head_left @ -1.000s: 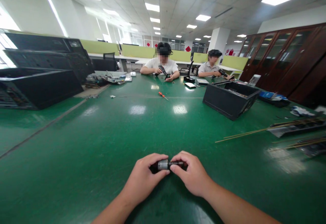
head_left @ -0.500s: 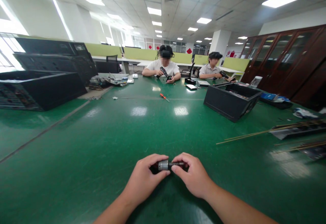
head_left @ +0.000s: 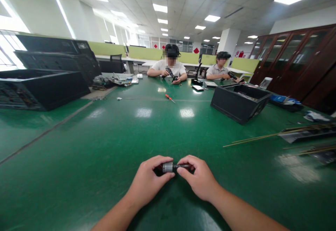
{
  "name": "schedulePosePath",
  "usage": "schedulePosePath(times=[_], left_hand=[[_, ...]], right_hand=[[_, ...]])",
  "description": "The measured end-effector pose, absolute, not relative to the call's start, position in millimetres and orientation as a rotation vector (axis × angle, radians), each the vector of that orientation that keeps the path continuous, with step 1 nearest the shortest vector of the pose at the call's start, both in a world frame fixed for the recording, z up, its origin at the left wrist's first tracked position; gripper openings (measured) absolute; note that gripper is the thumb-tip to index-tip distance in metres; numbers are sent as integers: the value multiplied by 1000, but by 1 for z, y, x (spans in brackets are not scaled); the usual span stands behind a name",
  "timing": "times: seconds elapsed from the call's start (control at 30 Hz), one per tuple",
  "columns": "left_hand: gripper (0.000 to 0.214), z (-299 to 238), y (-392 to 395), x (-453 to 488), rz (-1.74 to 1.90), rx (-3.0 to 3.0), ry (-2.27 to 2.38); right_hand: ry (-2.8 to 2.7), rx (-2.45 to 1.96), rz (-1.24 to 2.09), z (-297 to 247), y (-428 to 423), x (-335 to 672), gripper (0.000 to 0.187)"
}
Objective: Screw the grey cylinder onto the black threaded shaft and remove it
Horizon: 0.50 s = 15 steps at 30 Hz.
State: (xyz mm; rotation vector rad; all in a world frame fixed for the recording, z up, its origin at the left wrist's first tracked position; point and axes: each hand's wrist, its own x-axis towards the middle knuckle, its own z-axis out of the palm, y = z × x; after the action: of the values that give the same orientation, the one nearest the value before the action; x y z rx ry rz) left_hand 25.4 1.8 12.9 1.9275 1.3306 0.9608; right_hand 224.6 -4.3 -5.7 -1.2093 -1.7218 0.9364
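Both my hands meet low in the middle, just above the green table [head_left: 105, 136]. My left hand [head_left: 148, 183] is closed round a small cylindrical part with a silver collar [head_left: 167, 167]. My right hand [head_left: 201, 180] pinches the dark threaded shaft [head_left: 182, 166] that sticks out of that part to the right. The thumbs and forefingers of the two hands nearly touch. What lies inside my left palm is hidden.
A black open case [head_left: 240, 103] stands at the right, black cases [head_left: 44, 84] are stacked at the left. A red-handled screwdriver [head_left: 168, 98] lies mid-table. Thin rods [head_left: 252, 139] and dark trays [head_left: 307, 133] lie at the right. Two seated people [head_left: 168, 66] hold tools at the far end.
My hands and the part have hardly moved. The view has shifted slightly.
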Motion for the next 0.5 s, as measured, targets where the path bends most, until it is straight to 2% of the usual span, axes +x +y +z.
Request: schedulePosePath(times=[0.5], left_hand=[[28, 12, 2, 24, 984, 1888, 1333]], right_hand=[[-1703, -1209, 951, -4, -4, 226, 10]])
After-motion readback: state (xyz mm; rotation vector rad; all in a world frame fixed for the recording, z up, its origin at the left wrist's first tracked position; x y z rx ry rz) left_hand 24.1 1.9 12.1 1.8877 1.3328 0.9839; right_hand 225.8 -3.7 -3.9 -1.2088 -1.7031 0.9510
